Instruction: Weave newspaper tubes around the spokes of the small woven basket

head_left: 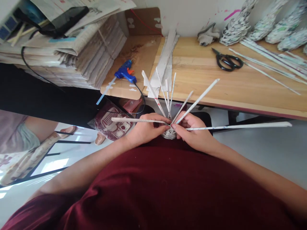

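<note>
I have the weave (169, 134) just before the shirt (172, 182), its base seemingly done, splayed tubes (199, 99) yet unwoven. The left hand (146, 129) and right hand (195, 130) pinch tubes at its rim, fingertips nearly closed. The edge of the bench (194, 67) lies just ahead; open room shows rightward.

Nothing is legible; print on the tall stack of folded grey-white newspapers (90, 59), upper left of the frame, is indistinct.

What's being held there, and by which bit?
A small woven paper piece: the left grip and right grip both pinch it at the end where its paper sticks fan out.
</note>
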Motion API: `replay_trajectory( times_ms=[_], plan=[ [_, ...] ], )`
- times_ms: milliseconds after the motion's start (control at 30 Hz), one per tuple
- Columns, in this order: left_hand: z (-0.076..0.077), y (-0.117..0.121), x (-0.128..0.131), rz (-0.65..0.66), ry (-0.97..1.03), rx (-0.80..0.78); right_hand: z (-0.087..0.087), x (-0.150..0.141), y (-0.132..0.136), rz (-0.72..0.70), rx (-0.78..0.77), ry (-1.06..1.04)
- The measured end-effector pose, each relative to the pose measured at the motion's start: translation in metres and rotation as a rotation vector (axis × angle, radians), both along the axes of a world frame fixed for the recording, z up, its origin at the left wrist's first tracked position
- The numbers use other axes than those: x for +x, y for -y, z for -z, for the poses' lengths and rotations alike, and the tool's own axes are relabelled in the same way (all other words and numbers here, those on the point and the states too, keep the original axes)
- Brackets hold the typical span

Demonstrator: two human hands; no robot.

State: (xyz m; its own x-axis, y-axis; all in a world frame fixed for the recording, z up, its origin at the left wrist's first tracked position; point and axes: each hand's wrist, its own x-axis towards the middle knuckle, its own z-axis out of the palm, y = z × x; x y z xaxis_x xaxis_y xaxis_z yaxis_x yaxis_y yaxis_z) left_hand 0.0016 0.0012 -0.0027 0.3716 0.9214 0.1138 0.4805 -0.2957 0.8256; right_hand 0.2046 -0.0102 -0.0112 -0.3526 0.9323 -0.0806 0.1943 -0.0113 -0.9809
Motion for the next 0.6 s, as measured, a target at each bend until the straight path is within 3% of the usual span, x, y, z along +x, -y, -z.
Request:
replay_trajectory(
  times_ms=[167,500,600],
  plan=[
    [-0.0089,-0.0051,-0.0016,0.028,-0.041,-0.089,-0.0004,0.0008,-0.0004,-0.032,-0.003,-0.002],
    [-0.0113,-0.0048,0.0013,0.013,-0.052,-0.112,-0.0018,-0.0037,-0.0082,0.125,-0.311,-0.039],
    [-0.0109,-0.0044,0.0010,0.021,-0.044,-0.125,-0.0004,-0.0046,-0.0099,0.113,-0.319,-0.044]
  ],
)
